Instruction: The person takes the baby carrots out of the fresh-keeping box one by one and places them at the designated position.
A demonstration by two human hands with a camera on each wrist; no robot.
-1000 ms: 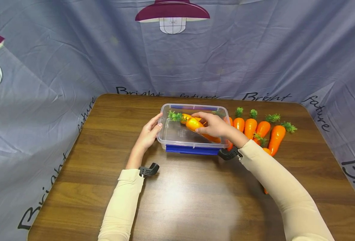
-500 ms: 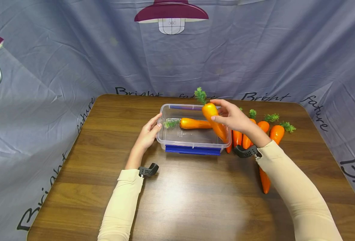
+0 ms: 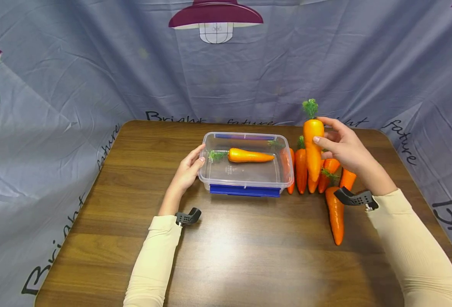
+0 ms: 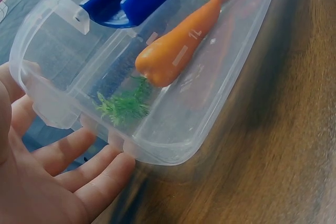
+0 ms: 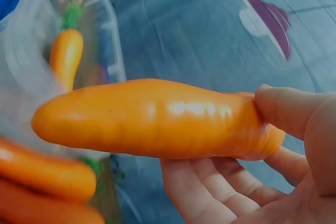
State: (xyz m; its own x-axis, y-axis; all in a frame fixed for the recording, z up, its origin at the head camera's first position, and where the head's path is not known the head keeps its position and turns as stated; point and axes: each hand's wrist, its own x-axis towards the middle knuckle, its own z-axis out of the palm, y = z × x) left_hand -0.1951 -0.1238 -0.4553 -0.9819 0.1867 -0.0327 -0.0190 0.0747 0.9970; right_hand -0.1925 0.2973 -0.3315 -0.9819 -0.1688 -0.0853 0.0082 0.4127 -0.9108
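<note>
A clear plastic container [image 3: 245,186] with blue side clips stands on the table. One orange carrot [image 3: 249,155] with a green tuft lies inside it. My left hand [image 3: 187,170] touches the container's left end; in the left wrist view its fingers [image 4: 89,174] reach fairly straight against the end wall. My right hand [image 3: 346,147] pinches another carrot [image 3: 312,140] near its top, thumb on one side and fingers on the other. This carrot hangs tip down, tuft up, overlapping the row of carrots right of the container. In the right wrist view the held carrot [image 5: 152,119] fills the middle.
Several carrots lie right of the container, among them a carrot [image 3: 301,170] in the row and a nearer carrot [image 3: 335,215] pointing toward the front. The wooden table [image 3: 241,251] backs onto a grey-blue curtain [image 3: 141,64] with lamp prints.
My right hand has moved right, carrying its carrot up out of the container and past the right rim. The carrot now hangs more upright. My left hand stays at the left end.
</note>
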